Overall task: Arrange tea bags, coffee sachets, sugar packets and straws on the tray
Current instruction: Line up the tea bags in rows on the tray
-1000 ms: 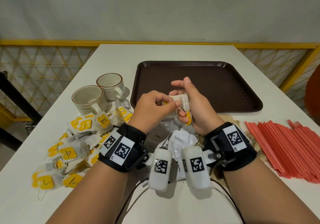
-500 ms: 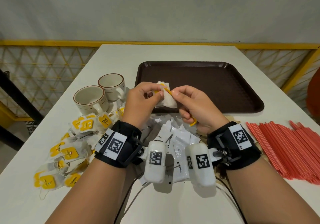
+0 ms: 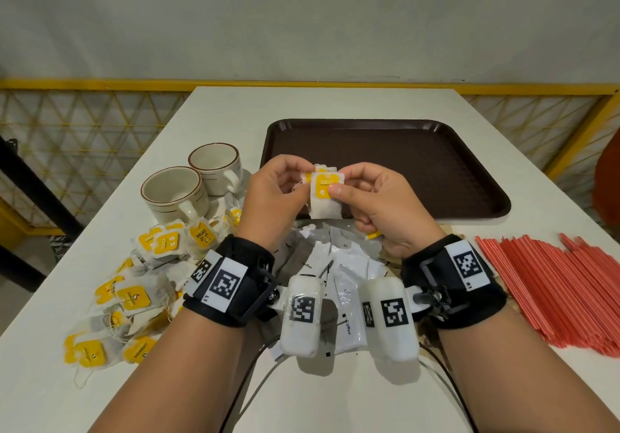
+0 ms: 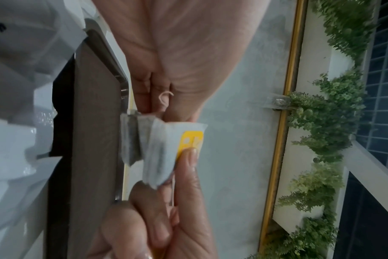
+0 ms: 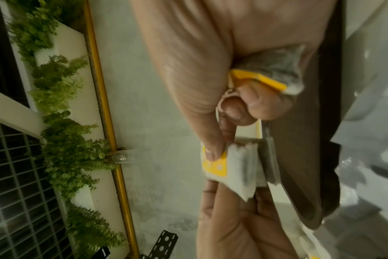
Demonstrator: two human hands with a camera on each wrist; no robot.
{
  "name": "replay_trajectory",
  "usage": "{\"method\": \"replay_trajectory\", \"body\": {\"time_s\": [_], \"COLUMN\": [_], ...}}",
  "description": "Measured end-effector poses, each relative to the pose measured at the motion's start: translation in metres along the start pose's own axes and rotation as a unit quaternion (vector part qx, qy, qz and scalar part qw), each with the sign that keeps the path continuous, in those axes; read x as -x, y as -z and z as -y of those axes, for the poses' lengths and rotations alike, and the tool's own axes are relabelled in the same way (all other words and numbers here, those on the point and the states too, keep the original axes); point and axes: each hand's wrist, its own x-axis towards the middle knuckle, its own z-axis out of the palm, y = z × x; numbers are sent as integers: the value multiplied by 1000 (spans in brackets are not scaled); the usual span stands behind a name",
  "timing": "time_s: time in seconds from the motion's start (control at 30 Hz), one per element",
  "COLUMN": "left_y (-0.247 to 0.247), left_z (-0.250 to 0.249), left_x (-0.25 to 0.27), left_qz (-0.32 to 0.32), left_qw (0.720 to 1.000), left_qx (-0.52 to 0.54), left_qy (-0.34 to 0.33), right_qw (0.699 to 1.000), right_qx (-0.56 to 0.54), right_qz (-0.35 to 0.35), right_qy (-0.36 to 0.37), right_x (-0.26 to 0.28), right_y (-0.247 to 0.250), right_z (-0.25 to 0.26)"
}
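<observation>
A white tea bag (image 3: 325, 204) with a yellow tag hangs between both hands over the near edge of the brown tray (image 3: 436, 171). My left hand (image 3: 302, 181) pinches its left top corner. My right hand (image 3: 335, 188) pinches it with the thumb on the tag. The left wrist view shows the same tea bag (image 4: 159, 154) held from both sides. In the right wrist view the tea bag (image 5: 239, 168) is under my right thumb. A second tea bag (image 5: 277, 77) is tucked in the right hand's curled lower fingers. Nothing lies on the tray.
A pile of tea bags (image 3: 134, 295) lies at the left. White coffee sachets (image 3: 345, 285) lie under my wrists. Red straws (image 3: 553, 285) are spread at the right. Two cups (image 3: 171, 194) (image 3: 214, 164) stand left of the tray.
Both hands moved forward towards the tray. The tea bag between them has turned so its yellow tag faces me, and the right thumb now presses on the tag.
</observation>
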Motion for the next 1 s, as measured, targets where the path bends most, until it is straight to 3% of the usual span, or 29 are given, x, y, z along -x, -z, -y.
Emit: {"method": "replay_trajectory", "body": {"time_s": [0.23,0.37,0.5,0.7,0.77,1.0], "left_y": [-1,-4,-6,-15,-21,-25], "left_z": [-6,-7,-1,-3,-6,-1], "left_x": [2,5,4,11,15,16], "left_qz": [33,105,86,148,164,121], "left_qw": [998,994,991,981,978,986], "left_qx": [42,-16,-99,-126,-125,-118], "left_qy": [13,-20,-7,21,23,-3], "right_qw": [997,998,994,952,949,970], "right_qx": [47,29,-82,-273,-276,-211], "right_qz": [-64,-58,-77,-123,-124,-67], "right_qy": [24,10,3,61,85,100], "right_x": [-2,-3,-5,-6,-4,-2], "right_y": [-2,0,0,2,-2,-10], "right_z": [-4,-4,0,7,8,6]}}
